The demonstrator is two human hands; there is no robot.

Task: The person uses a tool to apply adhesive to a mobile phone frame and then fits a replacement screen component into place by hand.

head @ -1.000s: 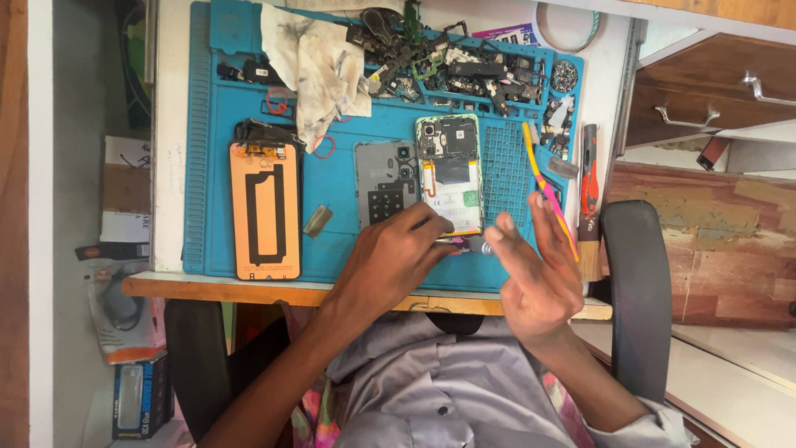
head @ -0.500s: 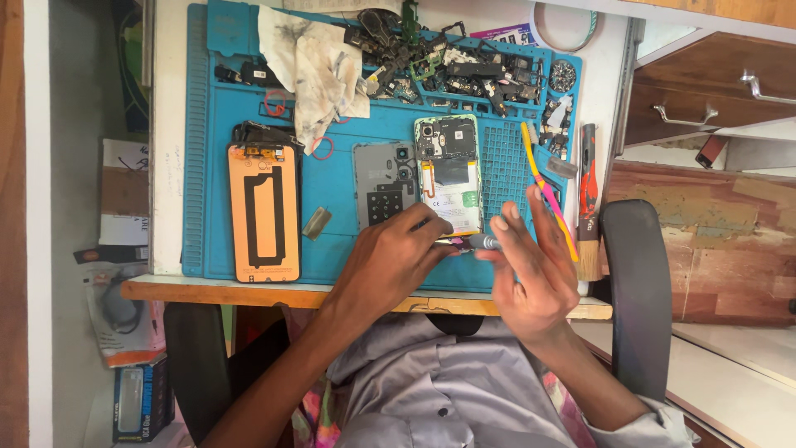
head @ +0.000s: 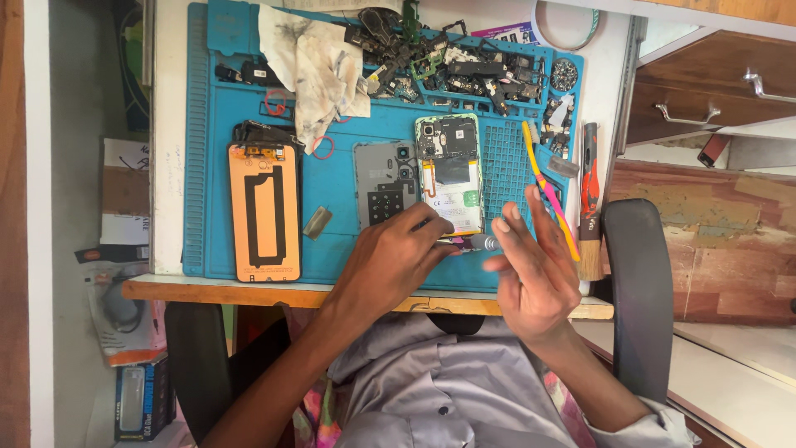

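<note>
**Screwdriver at the opened phone**

The small screwdriver (head: pixel 468 242) lies crosswise at the near end of the opened phone (head: pixel 450 172), clamped in the left hand (head: pixel 390 265). The right hand (head: pixel 535 278) hovers, fingers spread. Loose parts fill the blue mat's (head: pixel 340 187) far tray.

Left hand (head: pixel 390 270) curled, fingers bent together; right hand (head: pixel 531 278) raised, fingers spread open
</note>
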